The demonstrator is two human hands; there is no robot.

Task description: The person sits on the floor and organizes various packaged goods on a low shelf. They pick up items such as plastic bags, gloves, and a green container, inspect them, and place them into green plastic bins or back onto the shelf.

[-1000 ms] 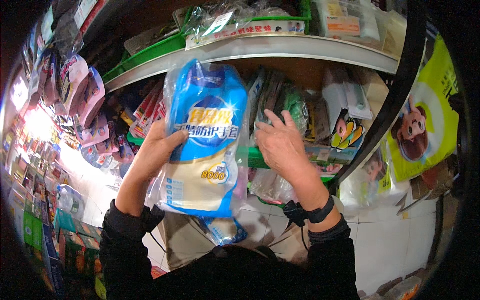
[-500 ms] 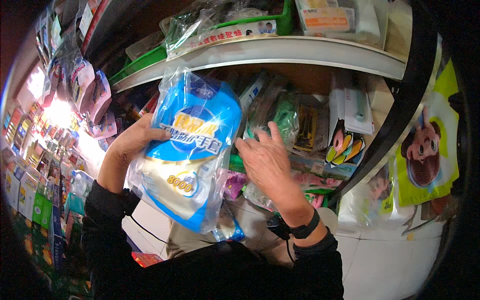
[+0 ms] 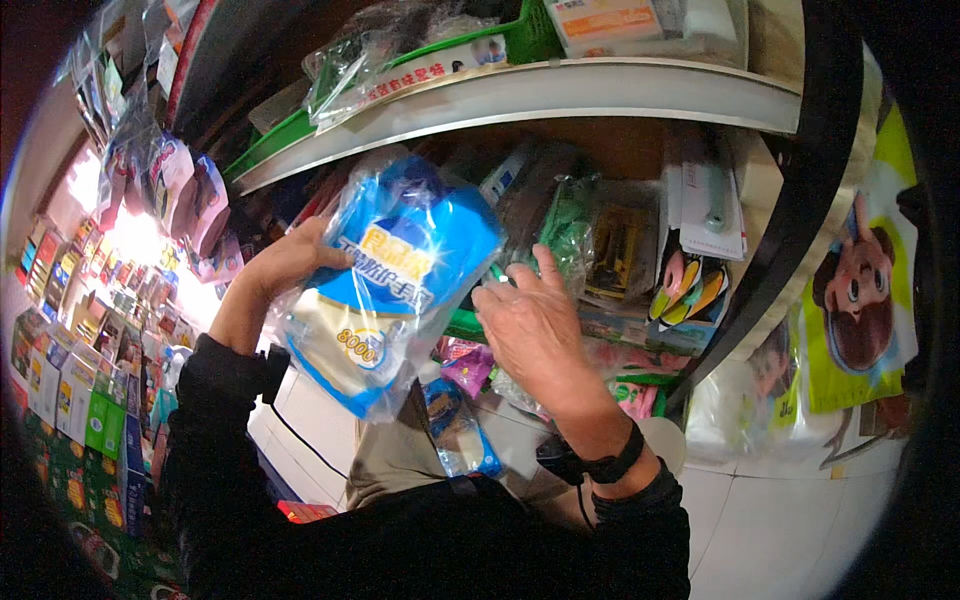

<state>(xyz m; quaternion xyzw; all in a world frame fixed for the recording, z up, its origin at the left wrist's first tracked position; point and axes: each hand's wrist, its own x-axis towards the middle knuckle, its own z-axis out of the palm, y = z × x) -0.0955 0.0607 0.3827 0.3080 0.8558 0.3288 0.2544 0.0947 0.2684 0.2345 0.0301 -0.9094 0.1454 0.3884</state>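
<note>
Your left hand (image 3: 285, 262) grips the upper edge of a blue and white plastic pack (image 3: 385, 285), fingers clamped on it, holding it tilted before the shelf (image 3: 560, 95); your right hand (image 3: 530, 325) touches its right side, fingers spread

Plastic package (image 3: 390, 285) between left hand (image 3: 285, 265) and right hand (image 3: 530, 325), before crowded shelf (image 3: 560, 95).
</note>
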